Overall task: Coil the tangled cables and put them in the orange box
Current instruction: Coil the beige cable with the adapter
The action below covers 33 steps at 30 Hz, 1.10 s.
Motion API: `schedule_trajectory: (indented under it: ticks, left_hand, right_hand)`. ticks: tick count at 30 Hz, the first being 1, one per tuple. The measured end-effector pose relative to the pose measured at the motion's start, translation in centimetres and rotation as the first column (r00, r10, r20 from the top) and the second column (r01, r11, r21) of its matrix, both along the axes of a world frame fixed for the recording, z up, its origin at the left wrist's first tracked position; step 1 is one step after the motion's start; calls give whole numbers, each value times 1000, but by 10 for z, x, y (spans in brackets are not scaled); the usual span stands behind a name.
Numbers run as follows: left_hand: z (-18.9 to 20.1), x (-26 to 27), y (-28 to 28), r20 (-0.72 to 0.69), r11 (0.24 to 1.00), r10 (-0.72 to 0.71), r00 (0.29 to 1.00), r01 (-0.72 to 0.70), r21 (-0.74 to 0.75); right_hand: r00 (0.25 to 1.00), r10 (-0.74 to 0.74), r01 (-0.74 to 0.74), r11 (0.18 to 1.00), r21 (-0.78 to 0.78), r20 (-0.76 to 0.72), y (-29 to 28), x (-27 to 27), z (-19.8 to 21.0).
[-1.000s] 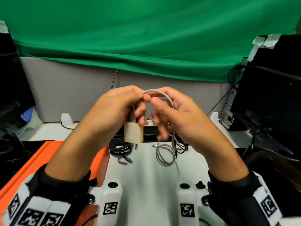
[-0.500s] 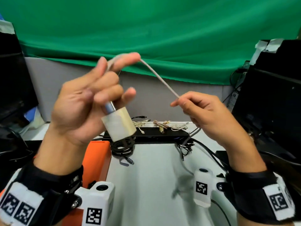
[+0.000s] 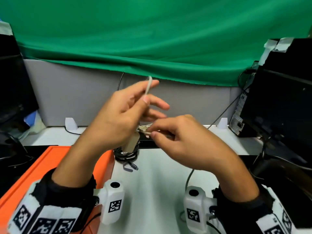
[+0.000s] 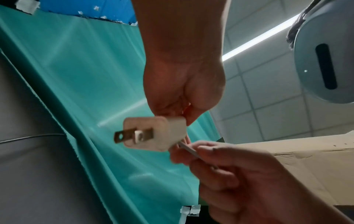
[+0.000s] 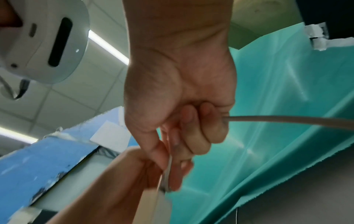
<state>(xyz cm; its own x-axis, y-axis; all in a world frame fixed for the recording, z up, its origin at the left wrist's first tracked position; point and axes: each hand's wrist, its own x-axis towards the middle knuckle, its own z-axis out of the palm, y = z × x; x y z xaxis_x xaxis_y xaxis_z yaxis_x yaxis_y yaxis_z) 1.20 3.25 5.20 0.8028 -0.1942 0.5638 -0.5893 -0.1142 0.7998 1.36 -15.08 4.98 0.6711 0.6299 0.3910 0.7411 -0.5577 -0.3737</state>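
My left hand [image 3: 118,122] holds the cream square wall plug [image 4: 153,133] against the palm, thumb and forefinger pinching its pale grey cable [image 3: 148,85] upward at frame centre. My right hand [image 3: 185,142], just right of it, pinches the same cable between its fingers [image 5: 191,128]. Below them, a coiled black cable [image 3: 125,155] lies on the white counter [image 3: 157,179]. The orange plastic box [image 3: 42,166] sits lower left.
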Motion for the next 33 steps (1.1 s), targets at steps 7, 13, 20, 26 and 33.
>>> schedule_trajectory:
  ticks: [7,13,20,26,33]
  left_hand:
    - [-2,-8,0,-311,939,-286,907,330,98]
    - [1,-10,-9,-268,818,-545,795,432,-381]
    - [20,-8,12,26,441,-712,702,476,-761]
    - [13,-7,3,93,835,-138,986,166,-524]
    - [-3,-10,-6,166,854,89,982,-161,495]
  right_hand:
    - [973,220,-155,844,513,-67,-36,0,19]
    - [990,-46,-36,826,562,130,-33,18,14]
    - [977,-184,206,939,274,-103,-21,39,-12]
    - [981,-32,30,999,-15,-189,-5,19,-9]
    - [987,71,-51,989,139,-146,-20,-2,10]
